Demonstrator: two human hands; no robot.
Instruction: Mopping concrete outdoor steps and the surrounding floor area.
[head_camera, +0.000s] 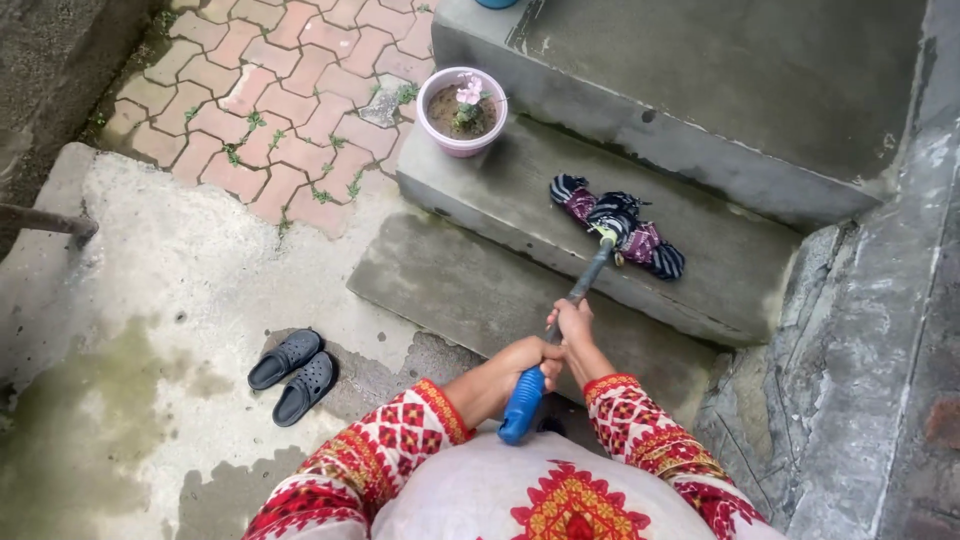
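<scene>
Two hands gripping one mop, two sandals, one flowerpot

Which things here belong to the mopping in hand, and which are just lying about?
In use: mop with blue grip, left hand, right hand, concrete step.
Lying about: black clogs, pink flowerpot.
</scene>
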